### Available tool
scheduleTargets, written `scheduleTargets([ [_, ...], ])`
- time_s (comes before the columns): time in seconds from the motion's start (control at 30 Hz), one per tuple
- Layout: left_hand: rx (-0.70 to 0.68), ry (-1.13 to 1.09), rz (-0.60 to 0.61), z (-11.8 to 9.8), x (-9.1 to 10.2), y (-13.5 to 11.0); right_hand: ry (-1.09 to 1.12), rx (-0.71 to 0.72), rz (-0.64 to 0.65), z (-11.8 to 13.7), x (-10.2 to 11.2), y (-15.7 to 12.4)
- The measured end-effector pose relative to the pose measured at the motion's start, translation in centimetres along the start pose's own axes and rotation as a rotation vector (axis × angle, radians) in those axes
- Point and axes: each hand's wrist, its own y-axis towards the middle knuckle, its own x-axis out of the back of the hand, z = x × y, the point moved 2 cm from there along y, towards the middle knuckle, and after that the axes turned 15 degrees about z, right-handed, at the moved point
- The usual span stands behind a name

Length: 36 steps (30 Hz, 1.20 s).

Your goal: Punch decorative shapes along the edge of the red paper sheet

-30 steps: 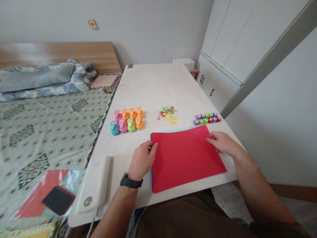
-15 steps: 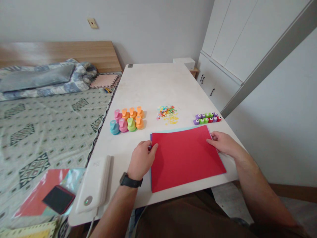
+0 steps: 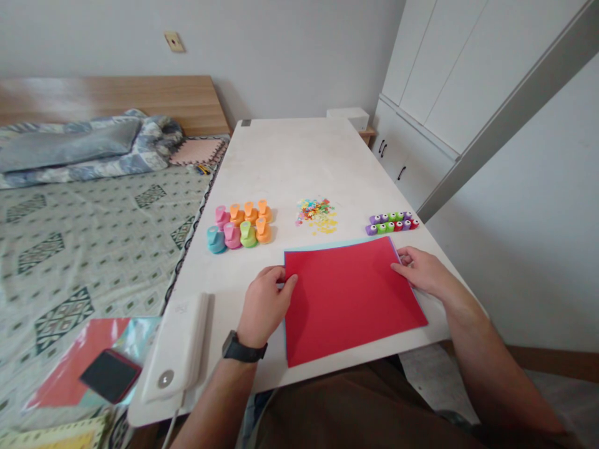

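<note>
A stack of paper sheets with a red sheet (image 3: 349,296) on top lies at the near edge of the white table (image 3: 290,156); blue and purple edges peek out beneath it. My left hand (image 3: 264,305), with a black watch on the wrist, pinches the stack's left edge, fingers curled. At the stack's right upper corner my right hand (image 3: 421,271) grips the edge, fingers closed on it.
Beyond the paper sit a cluster of pastel craft punches (image 3: 238,227), a pile of coloured paper cutouts (image 3: 316,213) and a row of small purple, green and red punches (image 3: 392,222). A white device (image 3: 175,355) lies near left. A bed (image 3: 84,237) stands left, with red paper and a dark phone (image 3: 110,375).
The paper stack has been squared up slightly, its edges now more aligned. Both hands stay at the stack's sides, barely shifted.
</note>
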Motion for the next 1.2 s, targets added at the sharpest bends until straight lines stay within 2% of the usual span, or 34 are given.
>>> scheduleTargets([
  [0.2, -0.006, -0.029, -0.022, 0.3, 0.0, -0.4, 0.0, 0.078, -0.038, 0.7, 0.1, -0.9],
  [0.43, 0.019, -0.035, -0.01, 0.6, 0.0, -0.5, -0.078, 0.347, -0.176, 2.7, 0.2, -3.3],
  [0.67, 0.018, -0.041, -0.008, 1.0, -0.1, -0.6, -0.106, 0.502, -0.183, 3.4, 0.3, -4.6],
  [0.77, 0.013, -0.047, -0.005, 1.1, -0.1, -0.6, -0.095, 0.5, -0.194, 3.4, 0.2, -4.7],
  [1.0, 0.017, -0.041, -0.015, 0.8, 0.1, -0.6, -0.057, 0.38, -0.238, 2.8, 0.0, -4.2],
  [1.2, 0.036, -0.084, -0.022, 0.6, 0.4, 0.2, 0.107, 0.242, -0.181, 1.8, 0.2, -2.0],
])
